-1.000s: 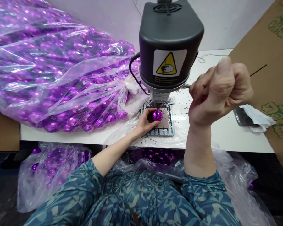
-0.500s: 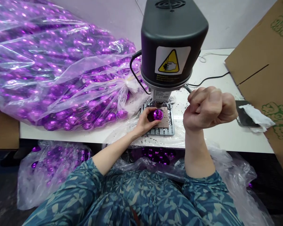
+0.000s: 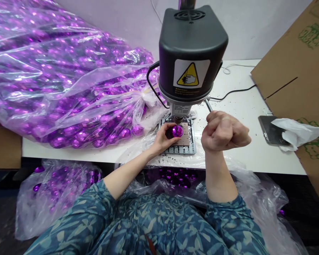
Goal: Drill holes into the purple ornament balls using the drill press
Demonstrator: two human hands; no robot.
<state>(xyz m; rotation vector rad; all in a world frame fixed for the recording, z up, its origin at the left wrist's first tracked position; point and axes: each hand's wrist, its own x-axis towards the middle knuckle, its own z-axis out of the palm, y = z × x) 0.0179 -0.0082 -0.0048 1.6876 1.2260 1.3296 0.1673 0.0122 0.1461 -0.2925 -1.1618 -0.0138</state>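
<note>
Under the chuck of a small drill press (image 3: 192, 42), my left hand (image 3: 163, 139) grips a shiny purple faceted ball (image 3: 177, 131) between thumb and fingers. A dark spot shows on top of the ball. It rests on a square brown board (image 3: 185, 140) over the slotted metal base (image 3: 172, 150). My right hand (image 3: 224, 131) is closed in a fist around the drill press's feed lever (image 3: 208, 105), whose metal rod runs up to the machine's right side. The end of the lever is hidden inside the fist.
A big clear bag of purple balls (image 3: 77, 81) covers the table's left side. Dark shavings lie around the base. A phone (image 3: 273, 130) with a white tissue (image 3: 299, 132) lies at right, near a cardboard box (image 3: 289, 71). More bagged balls (image 3: 66, 184) sit below the table edge.
My right hand has moved left and slightly down with the lever, more of which now shows. The left hand keeps the ball at the same spot. The camera view has shifted slightly.
</note>
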